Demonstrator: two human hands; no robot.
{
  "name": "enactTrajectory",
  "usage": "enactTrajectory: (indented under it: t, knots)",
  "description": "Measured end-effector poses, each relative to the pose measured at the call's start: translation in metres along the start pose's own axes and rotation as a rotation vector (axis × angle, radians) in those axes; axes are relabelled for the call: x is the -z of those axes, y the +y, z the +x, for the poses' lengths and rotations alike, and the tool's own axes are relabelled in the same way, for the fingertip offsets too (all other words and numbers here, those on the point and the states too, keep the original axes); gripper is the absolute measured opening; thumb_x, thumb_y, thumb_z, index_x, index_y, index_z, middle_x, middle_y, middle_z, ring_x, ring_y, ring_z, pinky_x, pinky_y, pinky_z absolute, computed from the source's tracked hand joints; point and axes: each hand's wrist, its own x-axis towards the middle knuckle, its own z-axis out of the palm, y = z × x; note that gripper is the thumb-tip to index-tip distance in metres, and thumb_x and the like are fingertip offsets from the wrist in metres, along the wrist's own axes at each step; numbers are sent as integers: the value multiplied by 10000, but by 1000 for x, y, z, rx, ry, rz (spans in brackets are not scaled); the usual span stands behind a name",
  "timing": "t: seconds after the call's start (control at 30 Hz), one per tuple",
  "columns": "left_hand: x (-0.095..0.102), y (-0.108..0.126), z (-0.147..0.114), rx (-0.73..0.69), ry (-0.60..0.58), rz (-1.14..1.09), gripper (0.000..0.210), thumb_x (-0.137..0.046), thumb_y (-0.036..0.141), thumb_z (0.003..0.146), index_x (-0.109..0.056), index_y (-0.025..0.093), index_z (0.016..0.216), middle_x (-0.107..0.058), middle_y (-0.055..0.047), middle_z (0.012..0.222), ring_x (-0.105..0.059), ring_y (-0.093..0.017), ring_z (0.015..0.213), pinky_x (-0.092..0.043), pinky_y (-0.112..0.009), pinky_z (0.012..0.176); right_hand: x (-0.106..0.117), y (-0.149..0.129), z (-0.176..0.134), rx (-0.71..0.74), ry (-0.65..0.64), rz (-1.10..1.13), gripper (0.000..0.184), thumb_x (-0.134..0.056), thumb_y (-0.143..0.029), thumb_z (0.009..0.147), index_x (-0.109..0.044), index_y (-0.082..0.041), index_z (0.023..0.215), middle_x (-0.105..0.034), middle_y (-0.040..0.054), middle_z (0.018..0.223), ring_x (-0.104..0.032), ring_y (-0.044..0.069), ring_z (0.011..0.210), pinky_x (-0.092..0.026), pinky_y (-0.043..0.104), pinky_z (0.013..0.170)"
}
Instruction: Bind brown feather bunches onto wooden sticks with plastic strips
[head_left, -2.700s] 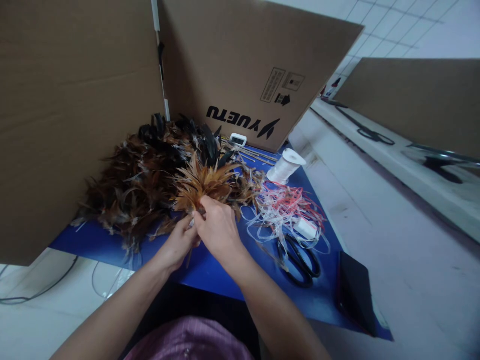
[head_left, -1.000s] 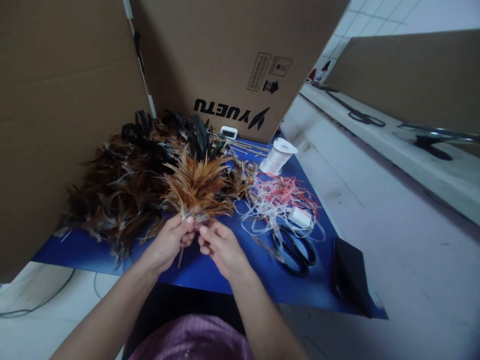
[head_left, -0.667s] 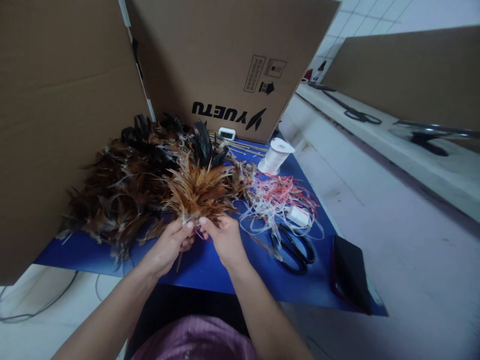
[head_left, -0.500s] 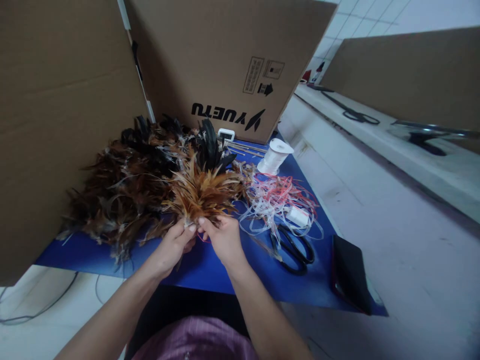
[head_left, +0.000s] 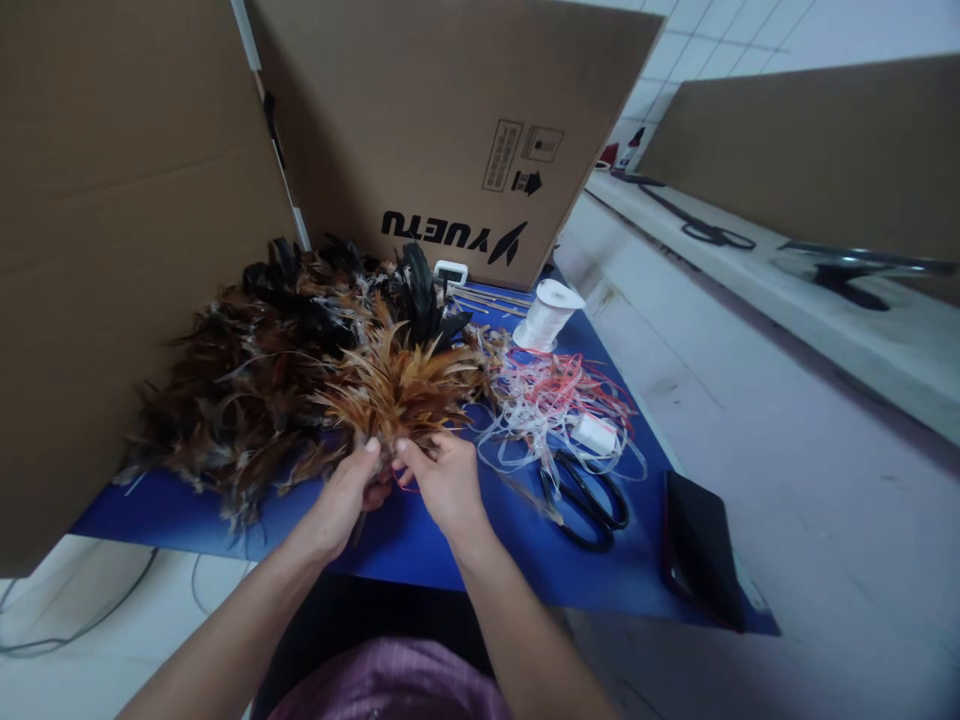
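A fanned bunch of golden-brown feathers (head_left: 401,385) stands up from between my two hands. My left hand (head_left: 349,497) is closed round its base on the left side. Close beside it, my right hand (head_left: 442,478) pinches at the same base with thumb and fingers. A bit of red string (head_left: 407,488) shows below the right fingertips; how it runs behind them is hidden. Past the bunch, a large heap of brown and black feathers (head_left: 247,400) spreads over the left of the blue table (head_left: 450,560).
A white spool (head_left: 550,315) stands behind a tangle of red and clear ribbons (head_left: 562,395). Black-handled scissors (head_left: 589,505) and a dark phone-like slab (head_left: 701,550) lie at the right. Cardboard boxes (head_left: 442,110) wall the back and left. More scissors (head_left: 716,233) rest on a ledge.
My thumbs have moved slightly apart at the base of the bunch, and the left hand sits a little further left. Both hands stay on the bunch.
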Motion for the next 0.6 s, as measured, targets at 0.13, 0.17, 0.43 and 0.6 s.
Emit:
enactTrajectory:
  t: [0.13,0.17,0.43,0.6]
  knots:
    - [-5,0,-2,-18,64,35,422,-544,567,809,-496,152,753,-380,45,640,-260,-53,498,-149,-209,457,1,2,0,12,4,13,156,-638,-286,728,-631,-135,689,-665,19,572,-580,108,411,-493,203,419]
    - [-6,0,-2,-24,74,48,425,-555,572,799,-498,154,753,-372,49,630,-252,-53,493,-148,-209,454,1,2,1,19,4,20,156,-639,-285,729,-637,-133,696,-668,23,577,-586,111,418,-501,208,428]
    - [-16,3,1,-98,103,228,453,-564,616,766,-515,166,769,-364,56,593,-263,-73,491,-179,-213,438,8,0,4,46,-1,131,131,-648,-256,710,-617,-144,771,-656,4,599,-630,132,493,-552,227,463]
    - [-25,4,7,-103,77,261,447,-583,617,749,-522,175,781,-333,71,546,-242,-83,472,-184,-223,437,17,-2,7,35,18,117,165,-663,-274,696,-602,-153,791,-675,17,649,-645,144,521,-533,216,422]
